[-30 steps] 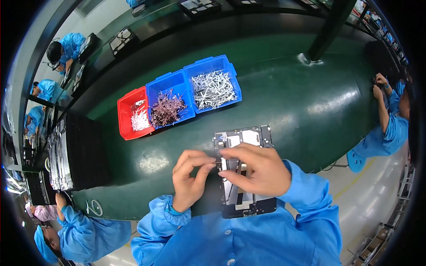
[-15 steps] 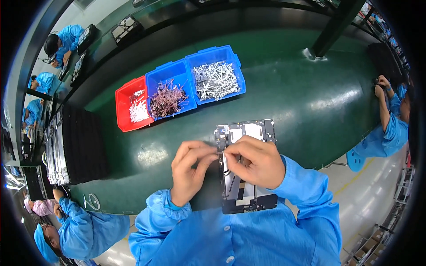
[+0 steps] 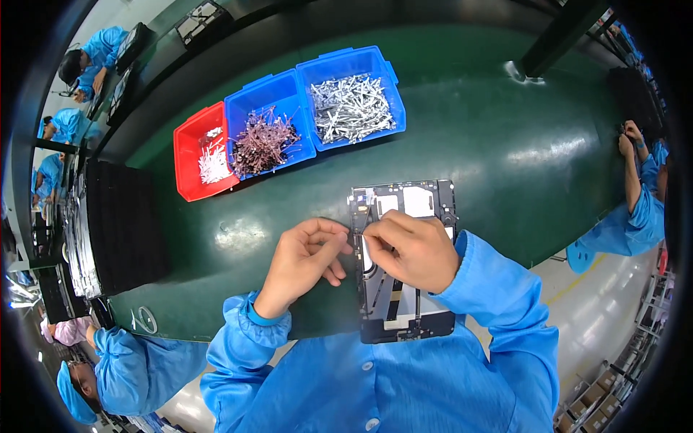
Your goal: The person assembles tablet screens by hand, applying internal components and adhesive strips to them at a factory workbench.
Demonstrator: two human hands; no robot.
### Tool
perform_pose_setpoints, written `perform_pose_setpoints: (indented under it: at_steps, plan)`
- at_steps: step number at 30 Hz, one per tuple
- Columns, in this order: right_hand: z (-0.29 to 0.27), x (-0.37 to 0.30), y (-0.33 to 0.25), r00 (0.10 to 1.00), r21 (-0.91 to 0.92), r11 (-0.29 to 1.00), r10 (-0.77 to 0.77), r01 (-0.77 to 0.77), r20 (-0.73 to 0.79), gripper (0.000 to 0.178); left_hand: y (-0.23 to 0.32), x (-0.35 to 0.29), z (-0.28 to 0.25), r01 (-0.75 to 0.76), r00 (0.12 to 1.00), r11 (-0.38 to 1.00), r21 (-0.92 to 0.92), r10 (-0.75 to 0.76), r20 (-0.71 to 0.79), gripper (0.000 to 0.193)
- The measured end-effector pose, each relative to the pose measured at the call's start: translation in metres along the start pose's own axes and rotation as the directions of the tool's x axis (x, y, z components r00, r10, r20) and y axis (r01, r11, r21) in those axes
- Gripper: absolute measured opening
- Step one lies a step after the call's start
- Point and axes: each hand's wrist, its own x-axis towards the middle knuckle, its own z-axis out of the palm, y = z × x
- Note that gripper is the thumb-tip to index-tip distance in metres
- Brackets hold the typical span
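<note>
An opened tablet [image 3: 408, 336] lies on the green table in front of me, its inner parts and thin cables exposed. Over its upper left part, my right hand [image 3: 415, 252] is closed in a pinch, fingertips close to the left edge. Whatever sits in that pinch is hidden or too small to name. Just left of the tablet, my left hand [image 3: 303, 261] holds thumb and forefinger together, with the other fingers loosely curled. I cannot make out anything between them. Part of the tablet's middle is covered by my right hand.
Beyond the tablet stand a red bin [image 3: 189, 162] of small white pieces, a blue bin [image 3: 238, 105] of brownish wired parts and another blue bin [image 3: 307, 76] of silvery strips. A dark stack [image 3: 126, 231] rises at left. Co-workers sit on both sides; a metal post [image 3: 559, 43] stands far right.
My left hand has drawn slightly away from the tablet, its lower fingers spreading a little. The right hand stays pinched at the tablet's upper left. The whole view has shifted slightly.
</note>
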Motion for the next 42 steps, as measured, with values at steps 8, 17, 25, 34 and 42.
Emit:
perform_pose_setpoints:
  at_steps: [8, 17, 25, 34, 42]
  plan:
    - [-0.001, 0.004, 0.000, 0.999, -0.027, 0.999, -0.035, 0.035, -0.014, 0.011, 0.003, 0.006, -0.001, 0.021, 1.000, 0.996, 0.088, -0.022, 0.017, 0.017]
    - [-0.002, 0.004, 0.003, 0.999, -0.040, 0.998, -0.043, 0.043, 0.003, 0.013, 0.007, 0.010, 0.000, 0.041, 0.999, 0.996, 0.084, -0.042, 0.014, 0.016]
    - [-0.001, 0.003, 0.003, 0.999, -0.080, 0.996, -0.038, 0.039, 0.016, 0.011, 0.007, 0.010, 0.002, 0.048, 0.999, 0.994, 0.097, -0.049, 0.009, 0.015]
    - [0.000, 0.002, 0.005, 0.999, -0.070, 0.997, -0.028, 0.030, 0.024, 0.012, 0.007, 0.011, 0.001, 0.058, 0.998, 0.994, 0.095, -0.060, 0.015, 0.013]
    - [-0.003, 0.003, 0.004, 0.999, -0.070, 0.997, -0.019, 0.021, 0.033, 0.011, 0.010, 0.013, 0.001, 0.070, 0.997, 0.993, 0.099, -0.071, 0.014, 0.011]
